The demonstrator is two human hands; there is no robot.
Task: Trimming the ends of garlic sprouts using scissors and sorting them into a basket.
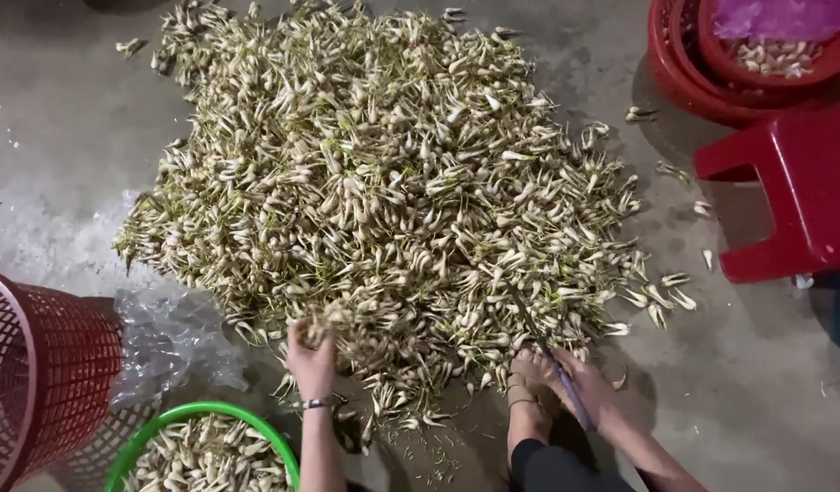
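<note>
Nearest the camera, the left hand [311, 360] is raised at the near edge of the heap, its grip clamped on a small bunch of bulbs [322, 321] pinched between the fingers; a thin bracelet [316, 403] circles the wrist below it. To the right of that grip, the right hand [579, 383] lies low by one bare foot [527, 387], its grip closed around one knife [552, 355] with a purple handle, the thin blade slanting up and away from the hand into the pile. One dark trouser leg [552, 469] shows just below the foot.

Left of and below the left grip sits one green basket [188, 415], partly filled with pale bulbs. Further left stands one red mesh basket [46, 383], with a crumpled sheet of clear plastic [169, 342] lying between it and the heap.

Beyond both grips spreads one large heap of bulbs [393, 182], pale with thin green and brown shoots, too many to count, lying straight on the grey concrete floor [56, 137]. A few loose bulbs are scattered off its right edge.

Far right of the right grip stands one red plastic stool [803, 191]. Beyond it, at the top right corner, are stacked red tubs [693, 82]; how many, I cannot tell for sure. The inner one holds some bulbs and a piece of pink plastic [784, 16].
</note>
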